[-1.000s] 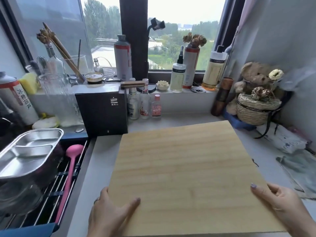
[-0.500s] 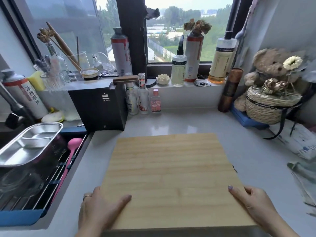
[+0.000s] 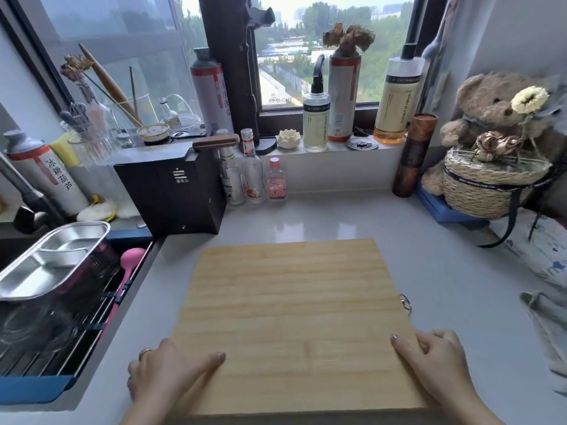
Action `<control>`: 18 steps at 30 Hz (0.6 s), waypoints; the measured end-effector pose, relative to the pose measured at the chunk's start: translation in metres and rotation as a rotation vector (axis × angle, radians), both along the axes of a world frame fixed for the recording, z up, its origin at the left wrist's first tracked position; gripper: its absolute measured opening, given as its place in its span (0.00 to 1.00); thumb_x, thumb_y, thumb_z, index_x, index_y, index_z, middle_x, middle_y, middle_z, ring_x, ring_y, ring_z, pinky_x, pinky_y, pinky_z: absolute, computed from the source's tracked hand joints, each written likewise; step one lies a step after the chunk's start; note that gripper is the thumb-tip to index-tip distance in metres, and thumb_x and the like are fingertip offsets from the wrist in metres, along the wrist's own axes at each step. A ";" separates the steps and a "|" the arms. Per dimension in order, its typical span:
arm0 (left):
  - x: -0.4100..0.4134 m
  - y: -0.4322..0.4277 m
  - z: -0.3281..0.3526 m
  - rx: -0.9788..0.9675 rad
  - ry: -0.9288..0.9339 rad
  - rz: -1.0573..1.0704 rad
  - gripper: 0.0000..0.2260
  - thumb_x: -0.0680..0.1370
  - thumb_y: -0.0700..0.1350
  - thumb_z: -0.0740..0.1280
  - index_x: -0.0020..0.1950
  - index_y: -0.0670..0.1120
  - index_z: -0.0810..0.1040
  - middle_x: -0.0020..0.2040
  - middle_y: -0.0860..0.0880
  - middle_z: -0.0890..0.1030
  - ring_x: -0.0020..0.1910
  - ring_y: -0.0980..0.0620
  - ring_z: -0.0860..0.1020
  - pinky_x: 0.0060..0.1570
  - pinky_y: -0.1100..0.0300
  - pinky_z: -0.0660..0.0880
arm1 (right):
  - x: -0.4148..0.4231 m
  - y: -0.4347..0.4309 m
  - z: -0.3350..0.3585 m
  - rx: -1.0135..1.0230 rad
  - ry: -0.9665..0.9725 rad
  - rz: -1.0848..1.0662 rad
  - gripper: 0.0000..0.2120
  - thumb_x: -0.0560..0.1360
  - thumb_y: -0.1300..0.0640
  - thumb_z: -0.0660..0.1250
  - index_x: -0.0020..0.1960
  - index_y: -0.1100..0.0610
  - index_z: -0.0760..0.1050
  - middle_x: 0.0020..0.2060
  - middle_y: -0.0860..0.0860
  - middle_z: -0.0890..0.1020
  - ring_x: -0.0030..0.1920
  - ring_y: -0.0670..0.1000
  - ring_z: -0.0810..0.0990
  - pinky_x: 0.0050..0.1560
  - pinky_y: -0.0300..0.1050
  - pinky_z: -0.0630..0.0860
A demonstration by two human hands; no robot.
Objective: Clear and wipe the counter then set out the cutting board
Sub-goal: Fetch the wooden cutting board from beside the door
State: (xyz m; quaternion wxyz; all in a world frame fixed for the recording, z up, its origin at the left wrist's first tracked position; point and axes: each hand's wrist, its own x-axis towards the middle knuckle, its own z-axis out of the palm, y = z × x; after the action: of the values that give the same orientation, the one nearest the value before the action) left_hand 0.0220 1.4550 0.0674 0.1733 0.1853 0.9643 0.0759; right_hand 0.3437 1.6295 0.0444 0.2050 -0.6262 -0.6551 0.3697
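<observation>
One wooden cutting board lies in the middle of the pale grey counter, with its near edge close to the counter's front. I cannot tell whether it rests fully flat.

My two hands hold the board, one at each near corner. My left hand grips the left edge, with the thumb laid across the top and the other fingers curled down beside the edge. One ring sits on a finger of that hand. My right hand grips the right edge the same way, thumb on top and fingers curled round the side. One small metal loop hangs from the board's right edge, just beyond my right hand.

Behind the board, one black box stands near the back wall. Three small bottles stand in a row just to its right.

On the windowsill I count two tall grey-and-red cans, one of them topped with dried flowers. There is also one pump bottle and one taller pale bottle.

In the right corner, one teddy bear sits behind one woven basket. One brown tube stands just left of them.

To the left, the sink rack holds one divided steel tray and one pink spoon beside it.
</observation>
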 end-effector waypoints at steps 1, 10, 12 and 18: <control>0.000 0.000 -0.001 0.017 -0.017 0.011 0.43 0.53 0.72 0.69 0.56 0.43 0.71 0.58 0.39 0.75 0.61 0.39 0.69 0.58 0.50 0.68 | -0.001 -0.001 -0.002 -0.009 -0.012 -0.015 0.14 0.70 0.52 0.71 0.28 0.43 0.72 0.46 0.63 0.75 0.57 0.55 0.68 0.57 0.48 0.68; -0.005 -0.001 -0.001 0.054 -0.048 0.026 0.44 0.54 0.70 0.71 0.59 0.40 0.69 0.60 0.37 0.74 0.63 0.38 0.67 0.60 0.49 0.66 | -0.013 -0.002 -0.022 0.049 -0.140 -0.131 0.13 0.70 0.52 0.71 0.45 0.62 0.82 0.47 0.56 0.68 0.59 0.60 0.67 0.62 0.51 0.67; -0.007 -0.003 -0.003 0.068 -0.059 0.036 0.45 0.54 0.70 0.71 0.59 0.41 0.68 0.61 0.37 0.73 0.63 0.38 0.67 0.60 0.49 0.66 | -0.016 -0.002 -0.022 0.065 -0.165 -0.140 0.13 0.71 0.50 0.69 0.47 0.60 0.81 0.46 0.54 0.66 0.58 0.58 0.65 0.62 0.52 0.65; -0.003 0.001 -0.013 0.248 0.052 0.000 0.39 0.60 0.68 0.68 0.65 0.55 0.61 0.62 0.44 0.66 0.63 0.42 0.62 0.64 0.47 0.61 | -0.032 -0.013 -0.006 0.310 -0.390 -0.172 0.25 0.68 0.50 0.71 0.64 0.50 0.72 0.56 0.56 0.71 0.57 0.58 0.65 0.61 0.55 0.60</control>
State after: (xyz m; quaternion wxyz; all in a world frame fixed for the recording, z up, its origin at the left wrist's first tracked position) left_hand 0.0187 1.4560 0.0547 0.1242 0.2072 0.9517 0.1897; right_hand 0.3117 1.6167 0.0388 0.1990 -0.7004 -0.6752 0.1182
